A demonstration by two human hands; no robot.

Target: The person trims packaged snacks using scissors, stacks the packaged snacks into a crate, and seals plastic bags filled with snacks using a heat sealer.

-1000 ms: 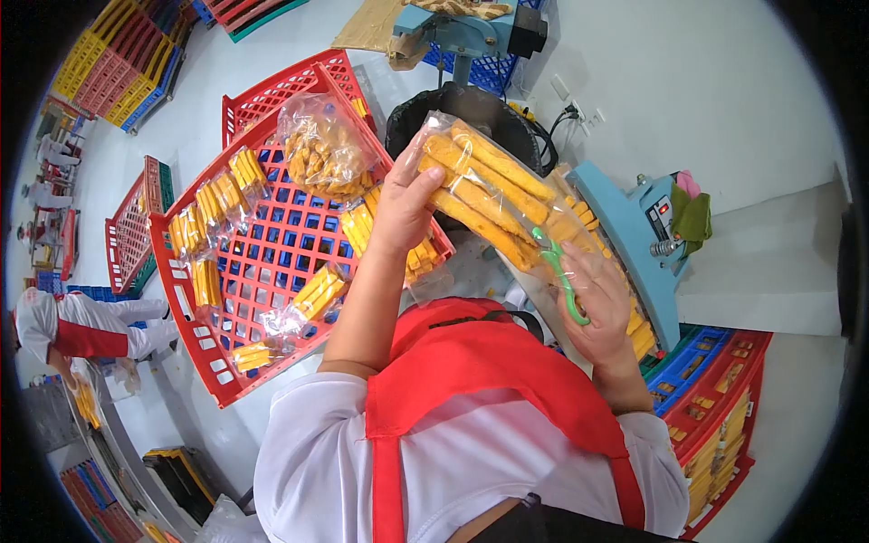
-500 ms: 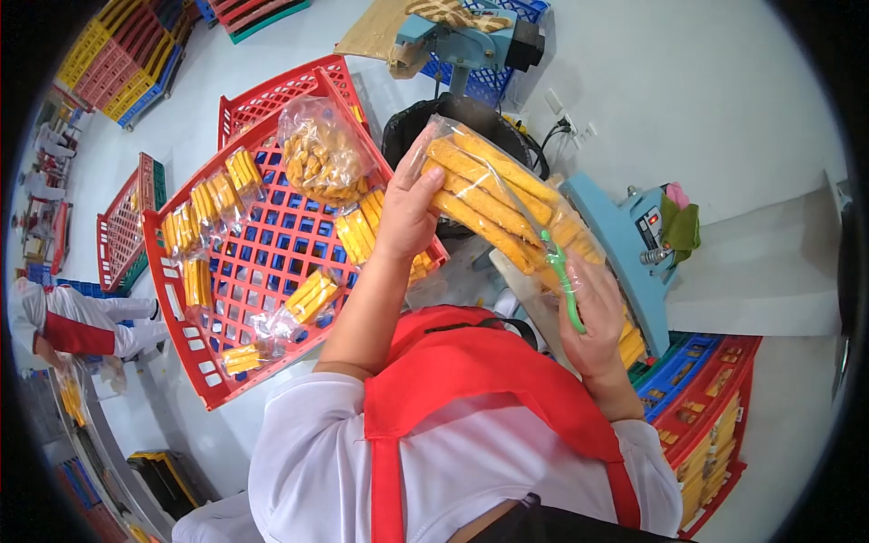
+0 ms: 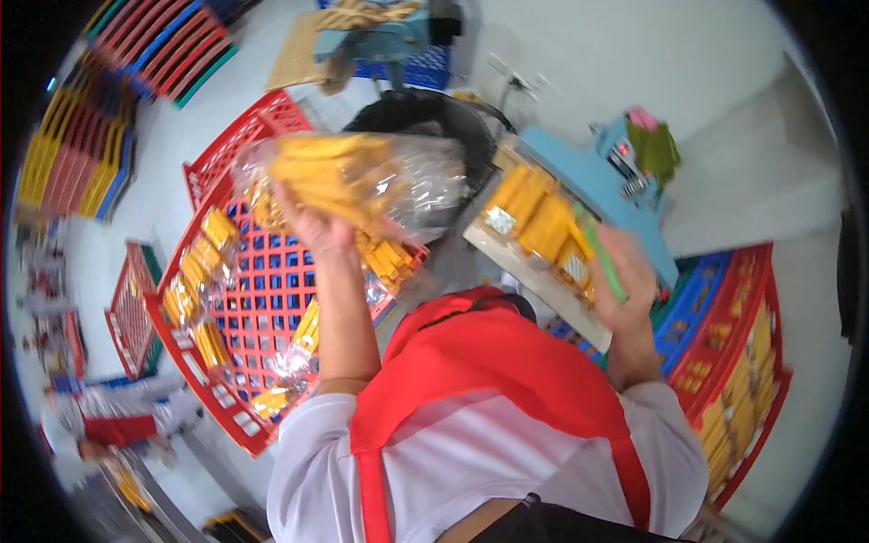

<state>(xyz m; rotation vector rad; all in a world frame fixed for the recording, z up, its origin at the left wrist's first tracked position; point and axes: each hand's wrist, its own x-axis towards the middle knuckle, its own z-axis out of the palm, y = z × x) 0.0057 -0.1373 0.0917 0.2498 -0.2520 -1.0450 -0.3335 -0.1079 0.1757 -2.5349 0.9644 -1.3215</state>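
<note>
My left hand (image 3: pixel 321 228) grips a clear plastic bag of yellow bread sticks (image 3: pixel 330 172), held up over the red crate (image 3: pixel 204 385). The bag's loose clear end points right, and motion blurs it. My right hand (image 3: pixel 626 282) is closed around a slim green tool (image 3: pixel 605 262); blur hides its exact kind. Just left of that hand, more bagged bread sticks (image 3: pixel 534 213) lie on the wooden ledge (image 3: pixel 543 294) of a blue sealing machine (image 3: pixel 566 167). Several small bags of sticks (image 3: pixel 195 271) rest in the red crate.
A black-lined bin (image 3: pixel 471 136) stands between crate and machine. Another blue machine (image 3: pixel 385 43) is behind it. Stacked crates (image 3: pixel 724 339) of sticks stand at right, and more crate stacks (image 3: pixel 77 145) at far left. A co-worker (image 3: pixel 127 421) is at left.
My left hand has swung left with the bag, away from my right hand and over the crate. My right hand has moved slightly right, keeping the green tool. Bags on the ledge now show.
</note>
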